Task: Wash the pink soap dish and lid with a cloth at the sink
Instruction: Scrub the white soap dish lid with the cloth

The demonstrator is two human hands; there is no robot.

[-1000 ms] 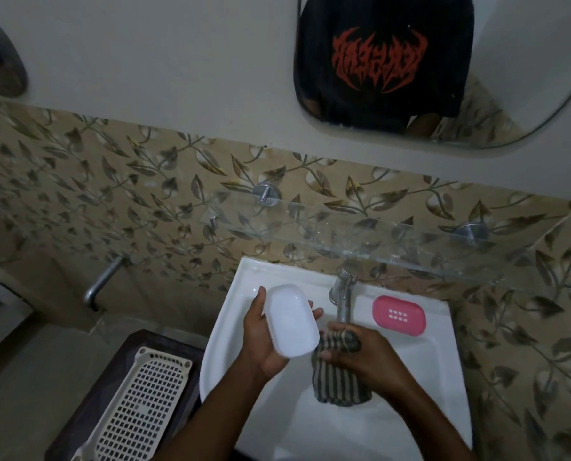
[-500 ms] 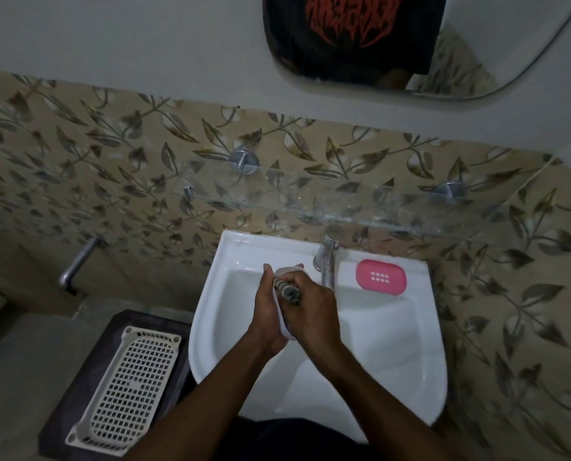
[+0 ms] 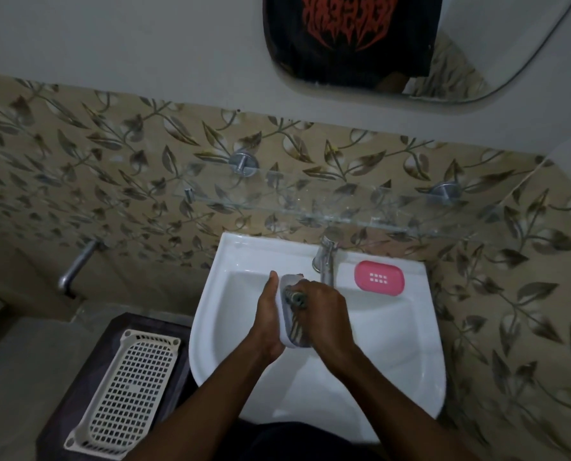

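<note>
My left hand (image 3: 268, 319) holds the pale translucent lid (image 3: 287, 339) upright on its edge over the white sink basin (image 3: 387, 337). My right hand (image 3: 325, 314) presses a grey striped cloth (image 3: 295, 299) into the lid's hollow side. The cloth is bunched at the top of the lid and partly hidden under my fingers. The pink soap dish (image 3: 379, 278), with a grid of small drain holes, lies flat on the sink's back ledge to the right of the tap (image 3: 325, 261).
A glass shelf (image 3: 310, 207) on two metal brackets juts out above the sink, with a mirror (image 3: 410, 44) above it. A cream perforated tray (image 3: 124, 394) rests on a dark stool left of the sink. A metal wall spout (image 3: 78, 266) sticks out at the left.
My right hand brought the cloth from hanging beside the lid into the lid and now rubs inside it. The lid turned from face-on to edge-on. The camera tilted down.
</note>
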